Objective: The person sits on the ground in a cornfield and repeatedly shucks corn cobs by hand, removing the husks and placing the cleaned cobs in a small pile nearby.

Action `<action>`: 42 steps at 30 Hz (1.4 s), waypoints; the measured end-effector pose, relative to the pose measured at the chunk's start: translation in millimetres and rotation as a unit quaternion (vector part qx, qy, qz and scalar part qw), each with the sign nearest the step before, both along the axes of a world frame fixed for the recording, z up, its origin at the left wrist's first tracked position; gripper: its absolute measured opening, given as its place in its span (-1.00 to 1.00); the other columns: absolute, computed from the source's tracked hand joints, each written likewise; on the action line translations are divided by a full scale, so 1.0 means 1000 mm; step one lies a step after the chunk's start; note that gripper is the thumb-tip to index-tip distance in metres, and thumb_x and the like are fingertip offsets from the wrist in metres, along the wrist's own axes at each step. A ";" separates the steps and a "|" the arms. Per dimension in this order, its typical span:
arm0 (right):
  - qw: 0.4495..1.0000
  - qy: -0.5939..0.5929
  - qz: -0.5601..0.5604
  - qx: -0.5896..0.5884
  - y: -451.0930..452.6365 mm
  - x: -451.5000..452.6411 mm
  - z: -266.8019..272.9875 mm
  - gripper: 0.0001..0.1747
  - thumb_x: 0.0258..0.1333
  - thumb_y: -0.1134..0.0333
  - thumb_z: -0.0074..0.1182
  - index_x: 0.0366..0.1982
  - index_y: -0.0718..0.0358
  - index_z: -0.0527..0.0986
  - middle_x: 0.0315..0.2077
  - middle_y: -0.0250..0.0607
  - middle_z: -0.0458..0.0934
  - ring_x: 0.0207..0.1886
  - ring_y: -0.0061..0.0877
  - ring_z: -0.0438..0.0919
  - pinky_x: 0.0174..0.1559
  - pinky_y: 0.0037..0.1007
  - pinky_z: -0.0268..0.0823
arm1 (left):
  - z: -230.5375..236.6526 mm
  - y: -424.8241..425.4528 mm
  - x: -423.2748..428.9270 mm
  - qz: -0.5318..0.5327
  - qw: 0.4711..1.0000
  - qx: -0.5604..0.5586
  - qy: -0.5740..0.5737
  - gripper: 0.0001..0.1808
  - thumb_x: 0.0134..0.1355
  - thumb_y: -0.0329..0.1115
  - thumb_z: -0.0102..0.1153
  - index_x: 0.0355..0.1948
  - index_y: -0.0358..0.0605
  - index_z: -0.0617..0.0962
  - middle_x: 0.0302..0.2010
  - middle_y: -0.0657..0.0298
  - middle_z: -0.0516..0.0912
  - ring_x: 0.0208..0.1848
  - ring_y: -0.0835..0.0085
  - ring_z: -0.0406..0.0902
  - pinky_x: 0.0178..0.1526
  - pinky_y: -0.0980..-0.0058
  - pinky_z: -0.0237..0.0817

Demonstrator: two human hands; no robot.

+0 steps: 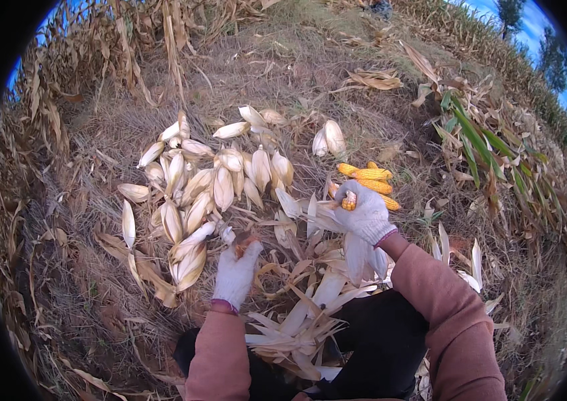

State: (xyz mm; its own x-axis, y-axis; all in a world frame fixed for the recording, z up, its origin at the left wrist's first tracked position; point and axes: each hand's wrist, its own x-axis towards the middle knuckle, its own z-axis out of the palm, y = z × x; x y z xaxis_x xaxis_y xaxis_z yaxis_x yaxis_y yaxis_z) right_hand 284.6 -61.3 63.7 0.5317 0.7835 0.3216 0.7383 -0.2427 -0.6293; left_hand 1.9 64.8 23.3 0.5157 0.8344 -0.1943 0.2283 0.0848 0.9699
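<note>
My right hand, in a white knit glove, grips a corn ear whose kernelled end pokes out of the fist. Pale peeled husk leaves hang below this hand. Just beyond it lies a small heap of bare yellow corn cobs. My left hand, gloved too, is at the near edge of a pile of corn ears in their husks. Something reddish-brown shows at its fingertips; whether it is corn silk held there or soil behind, I cannot tell.
Stripped husks lie between my dark-trousered legs. Two husked ears rest apart, beyond the bare cobs. Dry standing corn stalks rise at the far left. Cut stalks with green leaves are heaped at the right.
</note>
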 end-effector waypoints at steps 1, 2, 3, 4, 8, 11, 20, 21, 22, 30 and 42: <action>0.999 0.026 0.032 -0.036 0.001 -0.018 0.013 -0.66 0.02 0.17 0.42 -0.19 0.09 0.58 -0.37 -0.19 0.67 -0.32 -0.34 0.67 -0.17 -0.31 0.50 | 0.000 -0.002 0.001 -0.017 0.992 0.106 0.072 -0.62 0.40 -0.05 0.20 -0.03 -0.17 0.64 -0.40 0.14 0.70 -0.36 0.30 0.66 -0.31 0.33 0.43; 0.994 0.026 0.092 -0.054 0.000 -0.034 0.019 -0.62 0.07 0.03 0.35 -0.12 0.02 0.58 -0.35 -0.10 0.68 -0.27 -0.20 0.68 -0.17 -0.21 0.51 | 0.001 -0.007 0.004 -0.035 0.967 0.210 0.143 -0.58 0.39 -0.01 0.19 -0.01 -0.17 0.63 -0.37 0.05 0.71 -0.31 0.16 0.68 -0.25 0.22 0.45; 0.986 0.025 0.151 -0.072 -0.003 -0.049 0.026 -0.56 0.12 -0.10 0.27 -0.05 -0.05 0.57 -0.33 -0.01 0.69 -0.23 -0.06 0.69 -0.17 -0.11 0.52 | 0.002 -0.011 0.008 -0.053 0.925 0.312 0.210 -0.54 0.38 0.03 0.18 0.02 -0.16 0.61 -0.34 -0.04 0.72 -0.25 0.02 0.71 -0.20 0.11 0.47; 0.974 -0.031 0.192 -0.117 -0.005 -0.066 0.038 -0.50 0.13 -0.16 0.23 0.00 -0.06 0.56 -0.32 0.01 0.69 -0.22 -0.05 0.69 -0.15 -0.10 0.52 | 0.001 -0.014 0.010 -0.085 0.914 0.318 0.239 -0.52 0.36 0.05 0.18 0.04 -0.15 0.59 -0.32 -0.06 0.72 -0.23 -0.02 0.70 -0.17 0.08 0.47; 0.927 -0.072 0.254 -0.265 0.003 -0.103 0.051 -0.40 0.13 -0.27 0.14 0.02 -0.01 0.58 -0.31 0.05 0.69 -0.19 -0.06 0.70 -0.12 -0.08 0.53 | -0.003 -0.028 0.014 -0.186 0.869 0.335 0.313 -0.39 0.26 0.11 0.24 0.16 -0.09 0.48 -0.17 -0.12 0.70 -0.08 -0.12 0.67 -0.03 0.01 0.47; 0.935 -0.054 0.228 -0.268 0.010 -0.086 0.023 -0.41 0.12 -0.26 0.12 -0.08 0.07 0.62 -0.30 0.06 0.69 -0.18 -0.05 0.69 -0.11 -0.09 0.52 | 0.030 -0.039 0.020 -0.234 0.900 0.297 0.216 -0.38 0.23 0.09 0.28 0.14 -0.12 0.48 -0.04 -0.17 0.65 0.03 -0.09 0.63 0.06 0.08 0.46; 0.965 0.057 0.193 -0.167 0.005 -0.068 0.019 -0.60 0.11 -0.02 0.24 -0.22 0.16 0.64 -0.36 0.04 0.67 -0.23 -0.05 0.65 -0.09 -0.16 0.49 | 0.034 -0.020 0.002 -0.193 0.975 -0.051 -0.097 -0.55 0.44 -0.17 0.16 0.21 -0.24 0.56 0.07 0.20 0.65 0.07 0.52 0.54 0.14 0.51 0.37; 0.966 0.055 0.191 -0.166 0.006 -0.068 0.019 -0.60 0.11 -0.02 0.24 -0.21 0.16 0.64 -0.35 0.04 0.67 -0.23 -0.05 0.65 -0.09 -0.16 0.49 | 0.037 -0.022 0.003 -0.187 0.977 -0.064 -0.081 -0.55 0.42 -0.18 0.18 0.22 -0.24 0.56 0.07 0.20 0.66 0.05 0.49 0.57 0.14 0.49 0.38; 0.966 0.053 0.190 -0.164 0.006 -0.067 0.018 -0.60 0.11 -0.01 0.24 -0.21 0.15 0.65 -0.35 0.04 0.67 -0.22 -0.05 0.65 -0.08 -0.17 0.49 | 0.044 -0.027 0.004 -0.182 0.978 -0.076 -0.065 -0.54 0.41 -0.18 0.19 0.22 -0.23 0.56 0.07 0.20 0.67 0.04 0.46 0.60 0.13 0.46 0.40; 0.965 0.142 0.194 -0.107 0.006 -0.063 0.022 -0.44 0.15 -0.13 0.27 -0.05 0.18 0.64 -0.17 0.04 0.70 -0.03 -0.18 0.67 0.09 -0.27 0.46 | 0.053 -0.017 -0.023 -0.094 0.966 0.228 0.075 -0.73 0.28 -0.29 0.28 -0.06 -0.17 0.74 -0.11 0.03 0.76 0.01 0.08 0.68 0.11 0.30 0.45; 0.949 0.248 0.192 -0.037 0.008 -0.041 0.019 -0.70 0.30 0.23 0.26 -0.08 0.31 0.63 -0.21 -0.37 0.66 -0.10 -0.69 0.55 0.05 -0.49 0.42 | 0.014 0.003 -0.314 0.191 0.950 0.135 0.209 -0.74 0.15 -0.51 0.33 -0.11 -0.30 0.73 -0.16 0.19 0.72 -0.10 0.45 0.65 -0.01 0.51 0.43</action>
State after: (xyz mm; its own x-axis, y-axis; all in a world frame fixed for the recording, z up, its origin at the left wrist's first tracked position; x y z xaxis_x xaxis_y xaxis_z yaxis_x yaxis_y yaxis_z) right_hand 243.5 -53.1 82.9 0.2750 0.9605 0.0426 0.3979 -0.0734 -0.9145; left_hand -311.6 67.8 37.1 0.0902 0.9937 -0.0669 0.6003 -0.0007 0.7998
